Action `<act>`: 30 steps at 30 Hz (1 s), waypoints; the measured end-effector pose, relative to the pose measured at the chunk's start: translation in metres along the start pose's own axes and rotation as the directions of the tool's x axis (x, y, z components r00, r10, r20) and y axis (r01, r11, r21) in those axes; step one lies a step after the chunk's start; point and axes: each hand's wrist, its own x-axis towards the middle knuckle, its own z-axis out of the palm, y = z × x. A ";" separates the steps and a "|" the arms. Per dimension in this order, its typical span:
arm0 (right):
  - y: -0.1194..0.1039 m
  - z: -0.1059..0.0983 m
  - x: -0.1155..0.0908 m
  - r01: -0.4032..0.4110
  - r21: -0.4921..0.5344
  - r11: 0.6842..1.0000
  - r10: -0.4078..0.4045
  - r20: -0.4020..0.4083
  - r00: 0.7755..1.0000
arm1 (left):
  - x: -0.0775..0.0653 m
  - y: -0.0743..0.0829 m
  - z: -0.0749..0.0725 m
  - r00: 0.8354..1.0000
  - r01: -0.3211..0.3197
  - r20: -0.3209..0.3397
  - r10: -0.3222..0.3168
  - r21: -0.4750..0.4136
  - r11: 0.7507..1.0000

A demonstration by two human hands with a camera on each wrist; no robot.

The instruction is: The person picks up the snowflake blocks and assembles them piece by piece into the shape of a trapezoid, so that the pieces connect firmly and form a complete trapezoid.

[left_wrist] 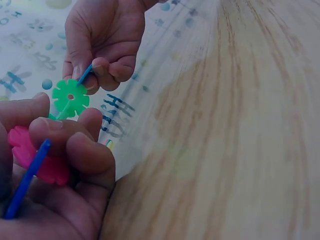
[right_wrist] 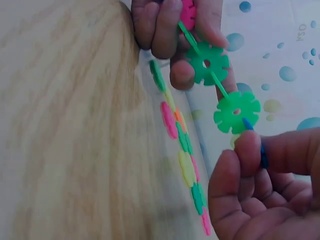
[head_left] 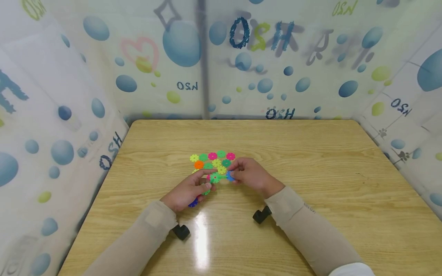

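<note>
My left hand holds a joined chain of notched plastic discs above the table. A pink disc sits among its fingers, with a dark blue disc at the near end. Further along the chain come a green disc and another green disc. Between thumb and fingertips, my right hand pinches a blue disc. Edge-on in the right wrist view, that blue disc meets the rim of the end green disc. Fingers partly hide the pink disc.
Rows of loose discs, among them an orange disc and a pink disc, lie flat on the wooden table just beyond the hands. Patterned curtains surround the table's back and sides.
</note>
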 end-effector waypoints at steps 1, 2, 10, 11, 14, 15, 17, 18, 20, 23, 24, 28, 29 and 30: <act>0.000 0.001 0.000 0.006 0.005 1.000 -0.006 -0.013 1.000 | 0.000 0.000 0.000 1.000 -0.002 -0.003 0.002 -0.001 1.000; 0.000 0.003 0.000 0.014 0.006 1.000 -0.014 -0.028 1.000 | 0.000 0.000 0.000 1.000 -0.003 -0.007 0.003 -0.004 1.000; 0.000 0.013 0.000 0.026 0.035 0.999 -0.022 -0.097 0.995 | 0.000 0.001 0.004 0.999 -0.005 -0.034 0.005 -0.019 1.000; 0.000 0.014 0.001 0.026 0.042 0.999 -0.021 -0.097 0.995 | 0.000 0.001 0.004 0.999 -0.002 -0.041 0.001 -0.022 1.000; 0.001 0.015 0.002 0.023 0.073 0.997 -0.018 -0.074 0.997 | 0.001 0.000 0.005 0.997 0.011 -0.079 -0.015 -0.046 0.999; 0.001 0.016 0.002 0.025 0.086 0.996 -0.020 -0.061 0.998 | 0.001 0.000 0.005 0.995 0.014 -0.098 -0.020 -0.061 0.998; 0.002 0.018 0.003 0.020 0.119 0.993 -0.016 -0.033 0.999 | 0.002 0.000 0.005 0.988 0.021 -0.152 -0.035 -0.094 0.995; 0.002 0.018 0.003 0.013 0.134 0.991 -0.011 -0.016 1.000 | 0.002 0.000 0.005 0.982 0.024 -0.184 -0.045 -0.111 0.994; 0.003 0.020 0.003 -0.008 0.154 0.988 0.006 0.018 1.000 | 0.002 0.000 0.005 0.967 0.024 -0.247 -0.059 -0.143 0.989; 0.004 0.020 0.002 -0.039 0.156 0.987 0.026 0.085 0.996 | 0.003 0.001 0.005 0.941 0.021 -0.328 -0.083 -0.190 0.982; 0.005 0.020 0.001 -0.043 0.148 0.988 0.027 0.114 0.993 | 0.003 0.001 0.005 0.935 0.021 -0.344 -0.091 -0.202 0.979; 0.005 0.019 -0.002 -0.033 0.078 0.996 0.011 0.258 0.966 | 0.003 0.001 0.005 0.927 0.018 -0.361 -0.103 -0.233 0.972; 0.005 0.019 -0.003 -0.028 0.056 0.998 0.010 0.295 0.956 | 0.003 0.002 0.004 0.928 0.018 -0.358 -0.103 -0.233 0.972; 0.005 0.018 -0.003 -0.024 0.036 0.999 0.011 0.328 0.945 | 0.003 0.002 0.004 0.929 0.020 -0.356 -0.104 -0.231 0.973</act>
